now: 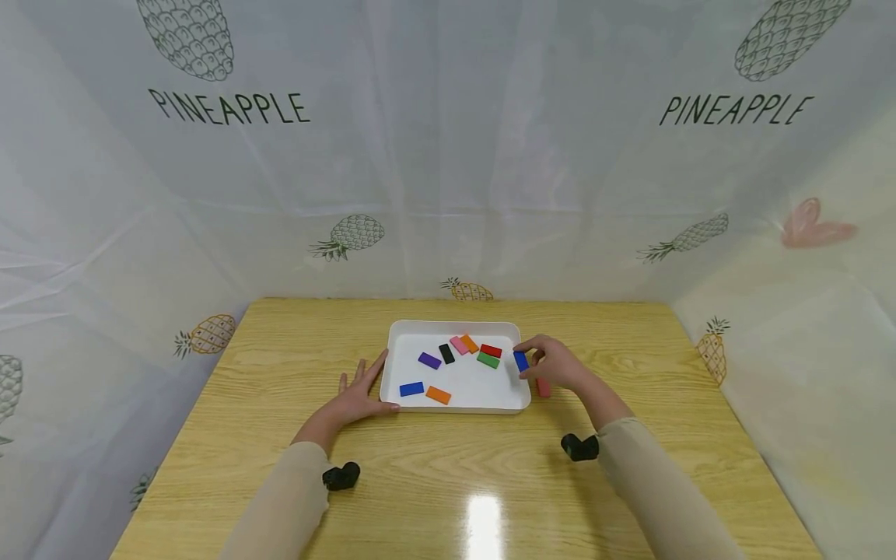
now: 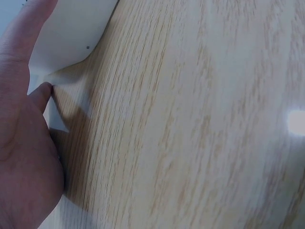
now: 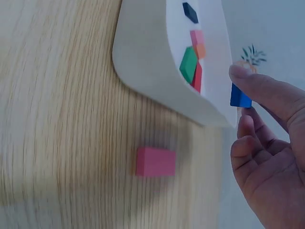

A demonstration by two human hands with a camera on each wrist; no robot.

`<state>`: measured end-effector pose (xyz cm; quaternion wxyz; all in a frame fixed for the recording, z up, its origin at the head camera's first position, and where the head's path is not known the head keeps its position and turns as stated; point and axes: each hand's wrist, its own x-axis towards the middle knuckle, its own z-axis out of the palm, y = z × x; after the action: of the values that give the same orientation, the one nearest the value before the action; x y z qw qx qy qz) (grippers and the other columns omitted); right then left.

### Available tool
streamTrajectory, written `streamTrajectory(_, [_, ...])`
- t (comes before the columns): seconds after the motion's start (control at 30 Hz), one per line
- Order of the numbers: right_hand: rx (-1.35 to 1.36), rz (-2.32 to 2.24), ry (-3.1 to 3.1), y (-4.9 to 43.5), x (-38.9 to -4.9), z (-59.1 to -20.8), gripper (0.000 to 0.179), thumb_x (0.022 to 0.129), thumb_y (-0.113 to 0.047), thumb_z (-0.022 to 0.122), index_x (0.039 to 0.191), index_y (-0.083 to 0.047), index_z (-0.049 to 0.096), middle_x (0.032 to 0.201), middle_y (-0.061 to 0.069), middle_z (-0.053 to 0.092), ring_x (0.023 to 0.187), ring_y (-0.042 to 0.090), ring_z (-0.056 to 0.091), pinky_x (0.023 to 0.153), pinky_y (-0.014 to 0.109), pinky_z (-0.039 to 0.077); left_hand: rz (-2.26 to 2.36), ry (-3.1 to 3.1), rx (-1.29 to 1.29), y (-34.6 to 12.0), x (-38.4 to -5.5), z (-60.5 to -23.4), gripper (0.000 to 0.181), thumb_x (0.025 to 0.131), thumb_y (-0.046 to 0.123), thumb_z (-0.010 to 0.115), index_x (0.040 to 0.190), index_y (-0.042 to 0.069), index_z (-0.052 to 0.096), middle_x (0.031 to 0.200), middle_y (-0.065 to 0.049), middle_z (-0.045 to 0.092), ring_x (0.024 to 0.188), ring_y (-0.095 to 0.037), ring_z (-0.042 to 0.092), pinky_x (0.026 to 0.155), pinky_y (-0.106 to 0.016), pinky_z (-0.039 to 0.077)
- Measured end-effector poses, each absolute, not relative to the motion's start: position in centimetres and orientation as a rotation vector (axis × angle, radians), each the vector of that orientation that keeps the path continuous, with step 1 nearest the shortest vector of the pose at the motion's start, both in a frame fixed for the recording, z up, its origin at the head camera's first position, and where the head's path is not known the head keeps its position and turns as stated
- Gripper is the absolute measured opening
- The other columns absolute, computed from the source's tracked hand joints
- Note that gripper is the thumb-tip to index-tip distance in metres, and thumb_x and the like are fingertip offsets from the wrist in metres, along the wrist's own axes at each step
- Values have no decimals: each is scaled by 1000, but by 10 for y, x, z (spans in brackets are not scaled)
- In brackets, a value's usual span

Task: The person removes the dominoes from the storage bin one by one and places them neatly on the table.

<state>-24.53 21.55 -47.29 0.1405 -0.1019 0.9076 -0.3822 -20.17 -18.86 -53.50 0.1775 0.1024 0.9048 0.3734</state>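
Note:
A white tray (image 1: 462, 400) lies on the wooden table with several coloured blocks in it. Between its thumb and fingers, my right hand (image 1: 556, 364) pinches a blue block (image 1: 521, 361) at the tray's right rim; the same blue block (image 3: 240, 97) shows in the right wrist view. Below that hand, a pink-red block (image 3: 156, 161) lies on the table outside the tray. My left hand (image 1: 355, 400) touches the tray's left side with fingers spread, its thumb at the near left corner. In the left wrist view, part of the left hand (image 2: 24, 143) appears beside the tray wall.
Inside the tray lie a purple block (image 1: 430, 361), a black block (image 1: 446, 354), a green block (image 1: 488, 360), a red block (image 1: 491, 351), another blue block (image 1: 411, 389) and an orange block (image 1: 439, 395). A pineapple-print curtain (image 1: 448, 155) surrounds the table (image 1: 420, 482).

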Motion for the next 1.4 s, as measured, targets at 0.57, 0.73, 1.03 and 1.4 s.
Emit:
streamTrajectory(0.57, [-266, -1158, 2623, 261, -230, -485, 48, 80, -2, 78, 124, 5, 62, 115, 20, 55, 89, 28, 52, 69, 34, 48, 1040, 2571, 285, -188, -203, -536, 116, 76, 54, 79, 158, 30, 1, 163, -14, 3, 146, -35, -13, 107, -59, -18])
streamTrajectory(0.73, [-252, -1140, 2629, 272, -226, -491, 48, 80, -3, 78, 125, 5, 62, 117, 20, 55, 92, 29, 53, 73, 37, 49, 1044, 2567, 281, -188, -203, -536, 116, 76, 53, 79, 158, 30, 0, 162, -14, 3, 146, -36, -13, 107, -59, -18])
streamTrajectory(1.03, [-238, -1099, 2648, 282, -224, -503, 49, 77, -7, 83, 121, 4, 64, 119, 23, 56, 98, 33, 57, 81, 47, 50, 1046, 2570, 278, -188, -203, -536, 115, 76, 52, 79, 158, 30, 1, 162, -15, 3, 146, -36, -13, 107, -59, -18])
streamTrajectory(1.4, [-232, -1079, 2663, 286, -225, -520, 49, 77, -8, 82, 122, 2, 64, 109, 17, 57, 93, 30, 56, 79, 46, 50, 1066, 2563, 287, -188, -204, -536, 116, 75, 51, 80, 158, 30, 1, 162, -15, 5, 145, -36, -13, 106, -60, -19])
